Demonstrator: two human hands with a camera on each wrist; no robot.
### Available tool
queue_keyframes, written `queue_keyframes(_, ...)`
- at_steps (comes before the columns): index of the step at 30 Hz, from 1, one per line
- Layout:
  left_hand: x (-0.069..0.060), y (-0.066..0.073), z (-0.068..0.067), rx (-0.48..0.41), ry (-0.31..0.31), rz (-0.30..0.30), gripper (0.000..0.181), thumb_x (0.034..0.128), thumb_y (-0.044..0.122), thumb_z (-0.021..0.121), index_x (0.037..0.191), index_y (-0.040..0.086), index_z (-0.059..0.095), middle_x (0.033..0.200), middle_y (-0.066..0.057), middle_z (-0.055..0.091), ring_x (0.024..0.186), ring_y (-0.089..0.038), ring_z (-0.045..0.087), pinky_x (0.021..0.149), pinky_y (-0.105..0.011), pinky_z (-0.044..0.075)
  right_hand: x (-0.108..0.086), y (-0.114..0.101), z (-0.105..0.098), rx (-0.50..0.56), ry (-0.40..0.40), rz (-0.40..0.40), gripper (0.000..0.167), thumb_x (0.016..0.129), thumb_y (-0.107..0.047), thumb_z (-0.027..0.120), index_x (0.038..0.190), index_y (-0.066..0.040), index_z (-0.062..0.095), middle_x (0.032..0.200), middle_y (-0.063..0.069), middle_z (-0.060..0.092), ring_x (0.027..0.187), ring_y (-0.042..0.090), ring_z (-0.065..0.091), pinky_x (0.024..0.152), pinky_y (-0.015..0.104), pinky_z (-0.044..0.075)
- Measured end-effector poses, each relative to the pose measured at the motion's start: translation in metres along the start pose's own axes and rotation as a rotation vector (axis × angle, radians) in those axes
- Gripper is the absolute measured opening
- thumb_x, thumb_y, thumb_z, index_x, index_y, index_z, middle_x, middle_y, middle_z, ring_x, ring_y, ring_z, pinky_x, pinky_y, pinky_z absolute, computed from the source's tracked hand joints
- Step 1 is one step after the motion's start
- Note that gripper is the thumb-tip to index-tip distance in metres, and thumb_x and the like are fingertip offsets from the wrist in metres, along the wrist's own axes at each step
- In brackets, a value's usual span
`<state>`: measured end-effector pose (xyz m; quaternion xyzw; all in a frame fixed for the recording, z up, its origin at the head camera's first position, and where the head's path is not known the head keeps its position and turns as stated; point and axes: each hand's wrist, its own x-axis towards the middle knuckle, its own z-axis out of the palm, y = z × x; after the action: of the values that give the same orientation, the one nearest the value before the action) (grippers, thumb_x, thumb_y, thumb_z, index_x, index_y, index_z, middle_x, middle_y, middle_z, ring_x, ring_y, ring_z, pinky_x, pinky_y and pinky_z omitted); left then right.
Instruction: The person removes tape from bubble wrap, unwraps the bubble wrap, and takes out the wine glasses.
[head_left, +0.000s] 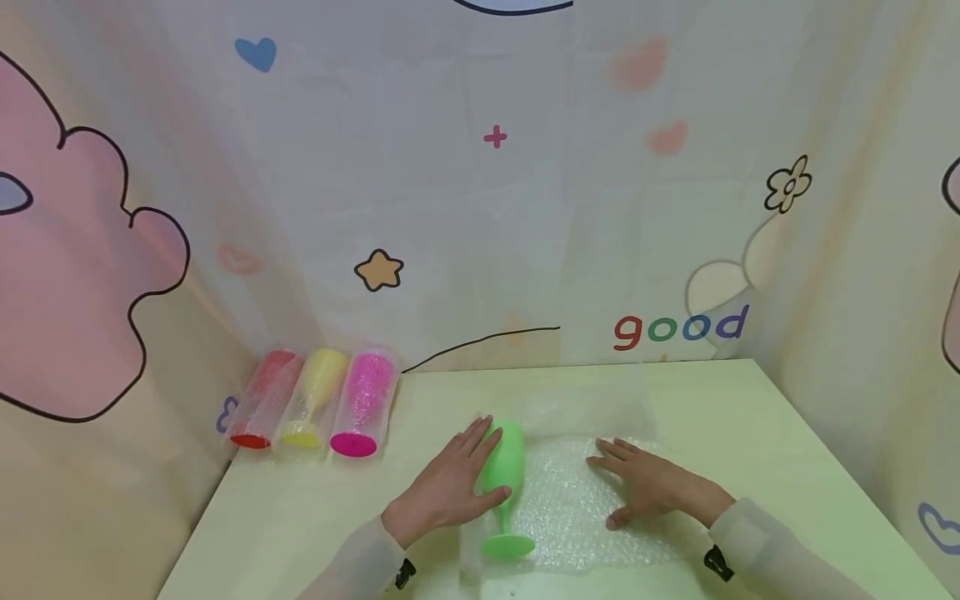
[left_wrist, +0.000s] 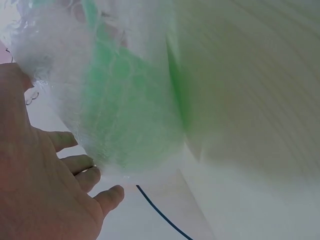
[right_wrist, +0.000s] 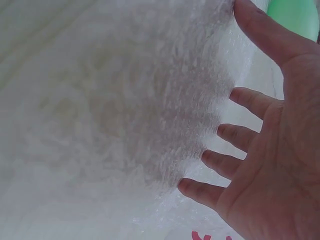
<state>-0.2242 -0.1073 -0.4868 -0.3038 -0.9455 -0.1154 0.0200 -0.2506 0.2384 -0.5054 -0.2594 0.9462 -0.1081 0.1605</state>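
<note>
Pale sleeves (head_left: 780, 546) enter at the bottom of the frame; from the one at lower left reaches the left hand (head_left: 446, 487), laid along a green goblet (head_left: 510, 458), its fingers straight and its thumb out over the bottom of the bowl, pinching nothing; the goblet lies on its side at lower centre, over the left end of some bubble wrap (head_left: 566, 508), foot toward the bottom edge; the right hand (head_left: 654, 482), right of centre, sets its straight, spread fingers on the wrap; beneath is a pale counter (head_left: 772, 450), with a red goblet (head_left: 251, 440), a yellow goblet (head_left: 302, 437) and a pink goblet (head_left: 354, 444) wrapped side by side at middle left; since nothing encloses the green bowl, it could roll off the wrap's left end if the left hand lifted or nudged it sideways; its thin stem looks the weakest part, and hard pressure there might bend or crack it; the wrap could ruck or slide if the right hand dragged, carrying the goblet along; whether any tape holds the wrap down, I cannot tell.
</note>
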Motion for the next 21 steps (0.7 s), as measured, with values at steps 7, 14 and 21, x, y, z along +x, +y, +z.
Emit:
queue_keyframes(7,-0.011,-0.008,0.004,-0.037,0.019,-0.040,0.087,0.0961,0.066,0.037,0.158,0.009,0.017,0.167,-0.006,0.010,0.155,-0.021,0.009,0.123,-0.038,0.023,-0.001,-0.001,0.002,-0.012,0.006,-0.009,0.099,0.068,-0.058,0.080,0.149,-0.016,0.043,0.162,0.013,0.026,0.149,0.044,0.021,0.113,0.064,0.030)
queue_keyframes(14,-0.019,-0.016,0.006,-0.051,0.033,-0.061,0.088,0.0959,0.066,0.038,0.157,0.007,0.017,0.167,-0.007,0.011,0.155,-0.022,0.011,0.123,-0.038,0.024,-0.001,0.000,0.003,-0.002,0.011,-0.023,0.099,0.069,-0.058,0.080,0.149,-0.014,0.042,0.162,0.015,0.026,0.148,0.045,0.021,0.113,0.065,0.030)
queue_keyframes(21,-0.024,-0.023,0.009,-0.080,0.037,-0.071,0.089,0.0956,0.065,0.040,0.157,0.006,0.015,0.167,-0.007,0.012,0.155,-0.023,0.011,0.123,-0.039,0.023,0.000,0.000,0.004,-0.003,0.016,-0.027,0.098,0.069,-0.058,0.080,0.149,-0.014,0.042,0.162,0.015,0.026,0.148,0.046,0.021,0.113,0.065,0.029)
